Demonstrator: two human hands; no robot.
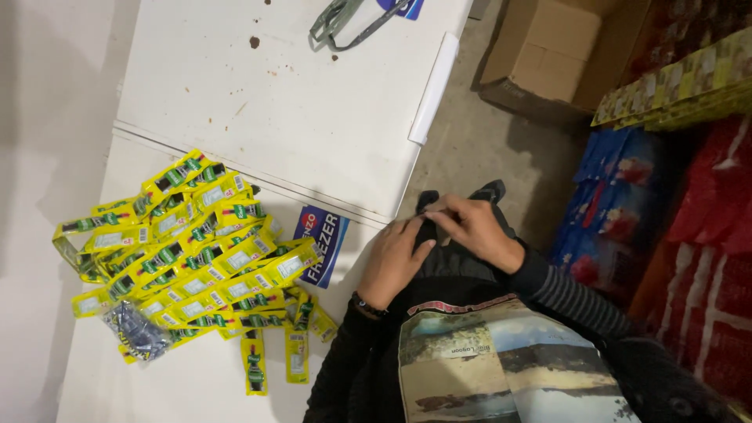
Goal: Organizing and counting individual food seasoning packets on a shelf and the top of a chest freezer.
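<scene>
Both hands meet over a dark cloth garment (450, 262); the left hand (395, 262) lies flat, fingers together; the right hand (474, 227) fingers pinch its fabric; yellow plastic sachets (196, 251) lie heaped well left of the fingers on the white freezer lid (266, 94).

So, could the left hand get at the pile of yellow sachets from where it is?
Probably yes: the left hand rests just beside the yellow sachets on the white freezer lid, with nothing between them.

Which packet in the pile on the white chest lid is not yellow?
The crumpled grey-blue foil packet at the pile's lower left edge; every other sachet in the yellow sachet pile is yellow with green print.
</scene>
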